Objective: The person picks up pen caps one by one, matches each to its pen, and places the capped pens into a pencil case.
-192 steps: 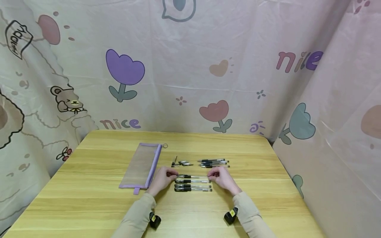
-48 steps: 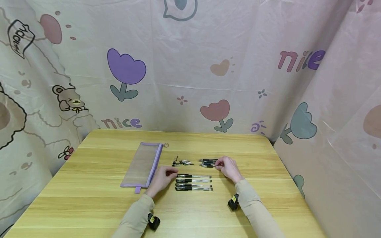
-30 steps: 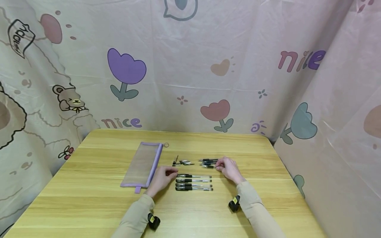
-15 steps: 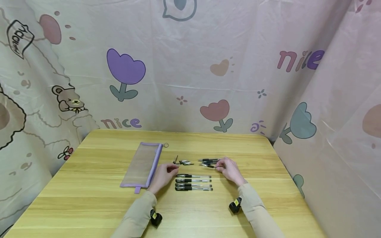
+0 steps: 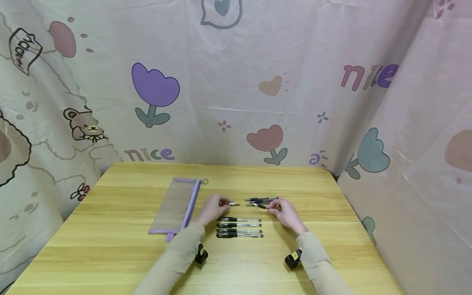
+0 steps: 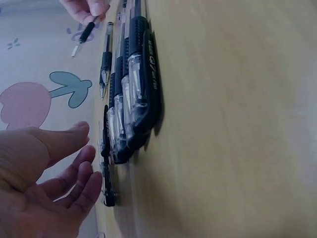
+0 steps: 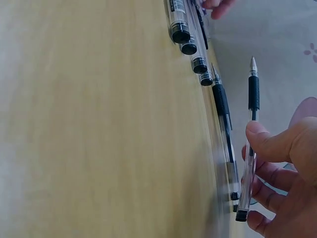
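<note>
My right hand (image 5: 285, 213) pinches an uncapped gel pen (image 7: 253, 91), its grip black and barrel clear, with the tip pointing left and away. Other uncapped pens (image 5: 258, 200) lie just beyond that hand. At the loose black and clear pen caps (image 5: 233, 203) is my left hand (image 5: 214, 209), partly covering them in the head view. The left wrist view has its thumb and fingers apart, fingertips beside a cap (image 6: 108, 186). Between the hands, several capped pens (image 5: 239, 225) lie in parallel, caps to the left.
A mesh zip pouch (image 5: 173, 209) with purple trim lies on the wooden table (image 5: 121, 254), left of my left hand. A patterned curtain (image 5: 221, 82) hangs behind the table and at both sides. Black wrist cameras (image 5: 293, 259) sit under both sleeves.
My right hand went from the row of capped pens to the uncapped ones and has lifted one off the table. My left hand has moved forward and right, from the capped pens to the caps.
</note>
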{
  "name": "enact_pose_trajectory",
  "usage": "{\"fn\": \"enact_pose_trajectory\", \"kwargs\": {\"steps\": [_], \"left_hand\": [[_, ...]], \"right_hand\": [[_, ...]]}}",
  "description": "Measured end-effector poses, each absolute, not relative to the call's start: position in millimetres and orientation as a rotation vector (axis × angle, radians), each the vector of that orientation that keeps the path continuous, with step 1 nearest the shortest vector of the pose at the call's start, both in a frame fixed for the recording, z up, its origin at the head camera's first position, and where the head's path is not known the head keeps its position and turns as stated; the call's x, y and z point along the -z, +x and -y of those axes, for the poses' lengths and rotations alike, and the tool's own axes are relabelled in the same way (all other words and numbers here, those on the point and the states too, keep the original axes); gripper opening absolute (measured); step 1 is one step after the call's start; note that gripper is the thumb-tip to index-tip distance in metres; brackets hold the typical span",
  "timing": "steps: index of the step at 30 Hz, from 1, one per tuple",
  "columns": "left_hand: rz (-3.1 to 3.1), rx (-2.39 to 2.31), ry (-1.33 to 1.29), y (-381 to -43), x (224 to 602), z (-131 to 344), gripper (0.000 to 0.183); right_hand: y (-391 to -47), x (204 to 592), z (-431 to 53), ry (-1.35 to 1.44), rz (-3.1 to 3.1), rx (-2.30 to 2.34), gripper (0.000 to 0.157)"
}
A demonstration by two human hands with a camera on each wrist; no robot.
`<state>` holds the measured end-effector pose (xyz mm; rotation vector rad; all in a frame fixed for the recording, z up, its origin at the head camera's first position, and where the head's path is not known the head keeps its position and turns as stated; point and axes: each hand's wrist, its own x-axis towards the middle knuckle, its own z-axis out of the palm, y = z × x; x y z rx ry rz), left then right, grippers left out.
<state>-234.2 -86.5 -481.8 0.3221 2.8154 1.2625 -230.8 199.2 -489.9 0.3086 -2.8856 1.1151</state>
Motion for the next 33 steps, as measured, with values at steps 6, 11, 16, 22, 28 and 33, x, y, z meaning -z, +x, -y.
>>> {"fn": "enact_pose_trajectory", "kwargs": {"steps": [6, 11, 16, 22, 28, 33], "left_hand": [[-2.878, -1.223, 0.313, -243.9, 482.0, 79.0, 0.013], [-2.903, -1.179, 0.278, -247.6, 482.0, 76.0, 0.011], [-2.911, -1.132, 0.255, -250.2, 482.2, 73.4, 0.010], [-2.955, -1.090, 0.252, -252.1, 483.1, 72.2, 0.005], [-2.978, -1.077, 0.271, -252.1, 483.6, 71.9, 0.005], [-3.001, -1.047, 0.273, -251.7, 484.4, 71.8, 0.004]], "right_hand": [[-227.5, 490.7, -203.0, 0.304, 2.868, -1.204, 0.008], [-225.8, 492.8, -204.9, 0.295, 2.850, -1.237, 0.008], [-225.0, 495.1, -206.6, 0.291, 2.840, -1.245, 0.008], [-223.5, 495.0, -207.0, 0.299, 2.828, -1.260, 0.008], [-223.4, 495.2, -206.3, 0.287, 2.829, -1.282, 0.009], [-223.6, 495.9, -206.4, 0.291, 2.832, -1.272, 0.008]]}}
